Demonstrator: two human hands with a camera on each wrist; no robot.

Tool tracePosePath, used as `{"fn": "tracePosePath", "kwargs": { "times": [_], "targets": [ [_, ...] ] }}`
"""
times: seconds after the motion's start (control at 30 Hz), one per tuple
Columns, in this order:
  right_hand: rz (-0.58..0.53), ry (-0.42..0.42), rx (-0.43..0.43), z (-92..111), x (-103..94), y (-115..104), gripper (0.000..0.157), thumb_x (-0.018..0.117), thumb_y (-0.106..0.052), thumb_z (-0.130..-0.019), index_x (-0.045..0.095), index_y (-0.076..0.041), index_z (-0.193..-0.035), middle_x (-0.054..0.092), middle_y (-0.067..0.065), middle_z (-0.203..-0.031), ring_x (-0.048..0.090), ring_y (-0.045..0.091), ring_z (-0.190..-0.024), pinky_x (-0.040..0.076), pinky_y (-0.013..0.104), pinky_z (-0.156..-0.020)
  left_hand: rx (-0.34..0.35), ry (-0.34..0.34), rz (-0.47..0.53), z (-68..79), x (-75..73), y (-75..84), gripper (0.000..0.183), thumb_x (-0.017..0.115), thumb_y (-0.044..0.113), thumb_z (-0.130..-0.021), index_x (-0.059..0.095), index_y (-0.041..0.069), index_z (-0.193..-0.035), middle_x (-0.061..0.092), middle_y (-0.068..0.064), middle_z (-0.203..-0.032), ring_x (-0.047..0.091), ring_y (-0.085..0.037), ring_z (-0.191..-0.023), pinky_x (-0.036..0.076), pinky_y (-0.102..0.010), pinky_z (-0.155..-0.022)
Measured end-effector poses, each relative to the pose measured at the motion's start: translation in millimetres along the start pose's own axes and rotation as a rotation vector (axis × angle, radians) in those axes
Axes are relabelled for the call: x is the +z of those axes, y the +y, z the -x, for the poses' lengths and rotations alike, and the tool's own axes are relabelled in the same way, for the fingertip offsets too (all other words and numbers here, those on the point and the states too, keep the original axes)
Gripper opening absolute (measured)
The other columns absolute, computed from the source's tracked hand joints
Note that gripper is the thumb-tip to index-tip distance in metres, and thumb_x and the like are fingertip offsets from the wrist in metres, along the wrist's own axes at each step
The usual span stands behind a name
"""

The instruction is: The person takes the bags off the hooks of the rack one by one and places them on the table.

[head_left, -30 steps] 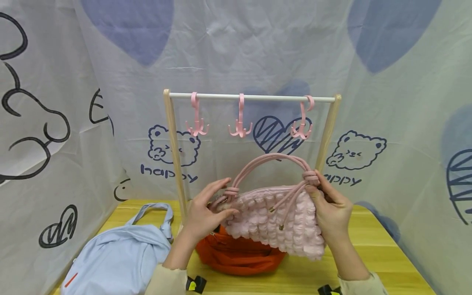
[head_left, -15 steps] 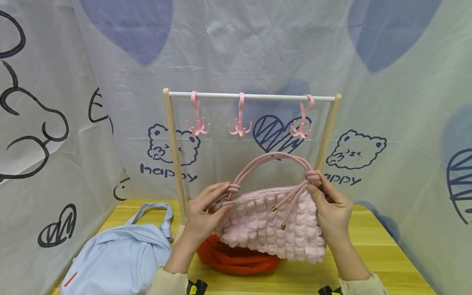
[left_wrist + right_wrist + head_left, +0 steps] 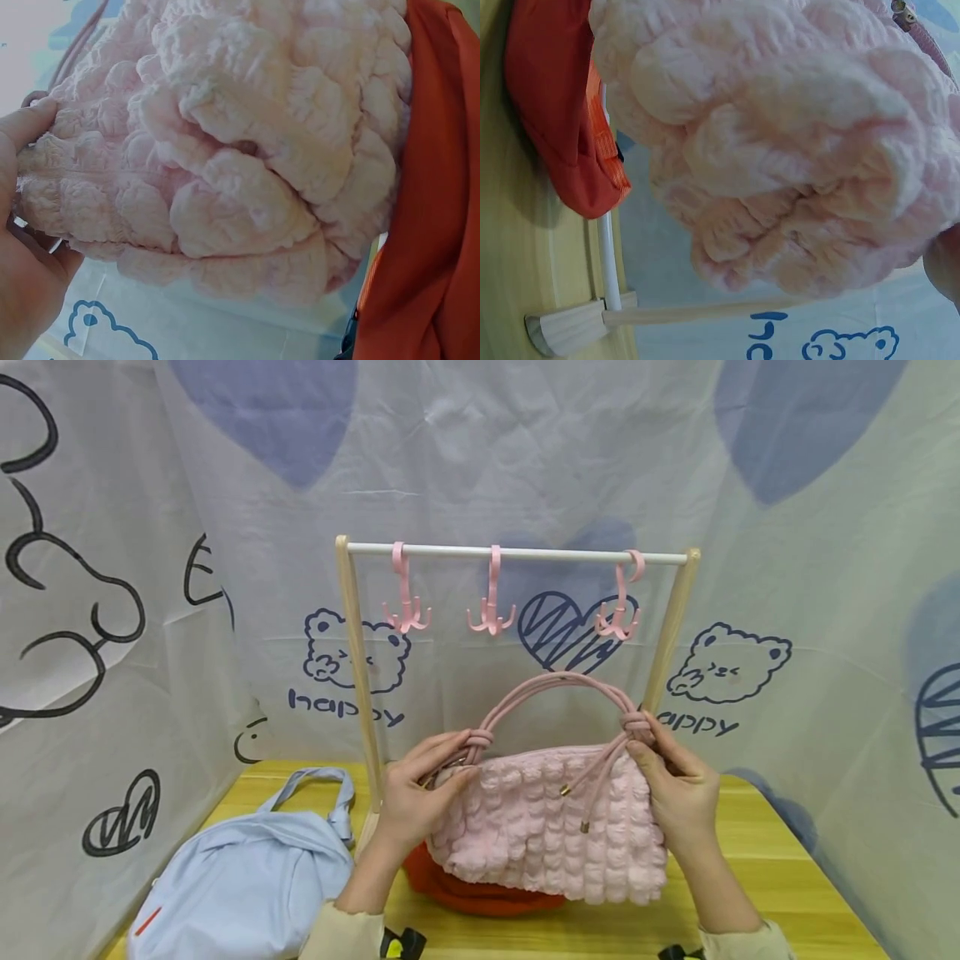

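A pink puffy handbag [image 3: 555, 827] with a knotted cord handle [image 3: 562, 681] is held up above the table between both hands. My left hand [image 3: 420, 793] pinches its upper left corner by the handle knot, thumb in front. At the upper right corner, my right hand [image 3: 678, 789] grips the bag below the other knot. Bubbled fabric of the handbag [image 3: 225, 150] fills most of the left wrist view, with the left hand [image 3: 30, 232] at its edge. Behind and below it lies an orange bag [image 3: 480, 893], partly hidden.
A light blue backpack [image 3: 247, 885] lies on the left of the wooden table [image 3: 780, 877]. Behind the handbag stands a rack with a white rail [image 3: 555, 555]. Three pink hooks hang from it: a left hook [image 3: 406, 602], a middle hook [image 3: 492, 602] and a right hook [image 3: 619, 606].
The handbag has come down slightly and its left side has spread out, covering more of the orange bag. My left hand has closed in on the left knot.
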State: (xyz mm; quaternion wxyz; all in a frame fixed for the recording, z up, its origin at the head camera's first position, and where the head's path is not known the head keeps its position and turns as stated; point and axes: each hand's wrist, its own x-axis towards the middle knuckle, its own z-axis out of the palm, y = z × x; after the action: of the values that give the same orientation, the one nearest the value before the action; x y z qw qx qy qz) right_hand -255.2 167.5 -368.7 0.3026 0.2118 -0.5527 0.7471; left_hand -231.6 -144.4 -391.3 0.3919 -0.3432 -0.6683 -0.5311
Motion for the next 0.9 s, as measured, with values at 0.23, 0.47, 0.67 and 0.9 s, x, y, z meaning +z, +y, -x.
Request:
{"fn": "tracePosePath", "kwargs": {
  "times": [0.23, 0.47, 0.67, 0.9],
  "targets": [
    [0.044, 0.011, 0.032, -1, -7.5, 1, 0.042, 0.070, 0.019, -0.088, 0.065, 0.010, -0.129, 0.077, 0.000, -0.117, 0.074, 0.006, -0.100, 0.058, 0.018, -0.083, -0.147, -0.011, 0.065, -1.2, 5.9, 10.2, 0.048, 0.080, -0.011, -0.084, 0.070, -0.002, -0.131, 0.071, -0.016, -0.129, 0.068, -0.023, -0.118, 0.056, -0.030, -0.097],
    [0.078, 0.001, 0.025, -4, -17.5, -1, 0.041, 0.069, 0.020, -0.089, 0.065, 0.011, -0.129, 0.078, 0.000, -0.112, 0.074, 0.006, -0.098, 0.058, 0.017, -0.082, -0.233, -0.002, 0.112, -1.3, 16.5, 16.5, 0.048, 0.080, -0.008, -0.086, 0.070, -0.001, -0.132, 0.071, -0.017, -0.128, 0.068, -0.022, -0.117, 0.057, -0.030, -0.096],
    [0.134, -0.002, 0.102, -4, -30.3, -5, 0.042, 0.070, 0.016, -0.091, 0.066, 0.007, -0.132, 0.077, -0.003, -0.117, 0.073, 0.005, -0.102, 0.057, 0.017, -0.084, -0.295, -0.013, 0.112, 0.6, 26.9, 20.5, 0.047, 0.082, -0.004, -0.086, 0.071, 0.003, -0.132, 0.070, -0.012, -0.129, 0.067, -0.023, -0.119, 0.057, -0.027, -0.096],
    [0.150, 0.039, 0.133, -4, -47.2, -7, 0.043, 0.070, 0.017, -0.090, 0.066, 0.008, -0.131, 0.077, -0.002, -0.118, 0.073, 0.006, -0.104, 0.056, 0.017, -0.085, -0.330, -0.035, 0.157, 2.7, 44.4, 22.0, 0.046, 0.082, -0.001, -0.087, 0.072, 0.005, -0.132, 0.070, -0.010, -0.129, 0.067, -0.024, -0.119, 0.057, -0.029, -0.096]
  ]
}}
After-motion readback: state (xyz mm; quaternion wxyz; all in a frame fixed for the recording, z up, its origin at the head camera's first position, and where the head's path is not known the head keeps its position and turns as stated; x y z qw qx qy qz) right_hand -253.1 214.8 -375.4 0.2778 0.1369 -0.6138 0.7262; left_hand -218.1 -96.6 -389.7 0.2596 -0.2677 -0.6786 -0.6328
